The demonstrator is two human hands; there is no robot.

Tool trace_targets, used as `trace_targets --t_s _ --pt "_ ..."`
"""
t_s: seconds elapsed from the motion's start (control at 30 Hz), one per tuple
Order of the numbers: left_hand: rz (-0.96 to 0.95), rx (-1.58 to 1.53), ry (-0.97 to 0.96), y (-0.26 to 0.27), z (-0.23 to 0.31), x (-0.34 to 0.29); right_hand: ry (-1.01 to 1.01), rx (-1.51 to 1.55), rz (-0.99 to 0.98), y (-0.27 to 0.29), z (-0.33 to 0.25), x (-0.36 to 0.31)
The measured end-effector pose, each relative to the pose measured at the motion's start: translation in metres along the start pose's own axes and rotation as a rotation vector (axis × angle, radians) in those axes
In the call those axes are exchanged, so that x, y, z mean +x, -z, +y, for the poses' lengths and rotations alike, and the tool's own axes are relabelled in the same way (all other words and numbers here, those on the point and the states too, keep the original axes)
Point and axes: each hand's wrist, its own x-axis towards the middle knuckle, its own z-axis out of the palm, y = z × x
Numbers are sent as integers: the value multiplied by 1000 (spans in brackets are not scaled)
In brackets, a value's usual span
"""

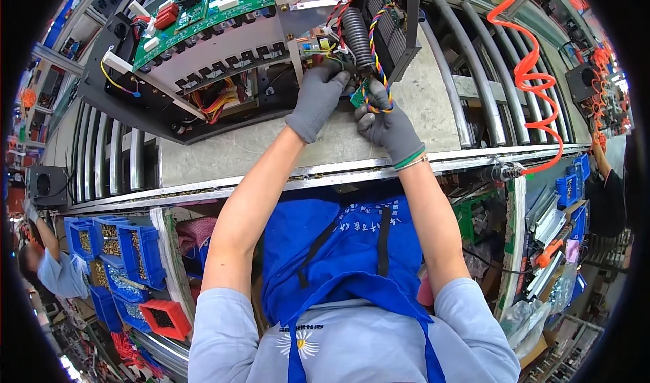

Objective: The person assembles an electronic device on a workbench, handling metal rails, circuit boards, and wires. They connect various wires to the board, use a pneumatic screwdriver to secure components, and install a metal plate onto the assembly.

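An open black metal chassis (95,109) with green circuit boards (210,20) and bundled wires stands on the bench in front of me. My left hand (318,102), in a grey glove, reaches to the wiring inside its right part; the fingertips are partly hidden among wires. In my gloved right hand (389,122) is a small green circuit board (359,95), pinched between the fingers. A twisted blue, yellow and red cable (374,41) runs down to that hand. A dark corrugated tube (357,34) passes just above both hands, beside a black finned panel (393,34).
Metal conveyor rollers (474,71) lie on both sides of the bench plate (433,119). An orange coiled air hose (531,78) hangs at the right. Blue bins (139,254) of small fasteners and a red bin (166,318) stand lower left. Other people work at both edges.
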Motion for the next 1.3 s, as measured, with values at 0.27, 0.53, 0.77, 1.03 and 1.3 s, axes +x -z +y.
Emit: trace_targets --t_s 0.27,0.53,0.77,1.03,1.3 --pt "-6 191 -64 0 -7 0 -119 -46 25 9 -7 15" --pt "-32 558 -123 18 21 -9 -29 -331 69 -1 -1 19" --pt "157 512 -97 23 14 -45 251 -577 26 -8 4 15" --pt "122 -323 368 4 10 -75 258 -675 34 -16 5 8" --pt "73 -303 406 -1 4 -66 283 -850 52 -15 3 6"
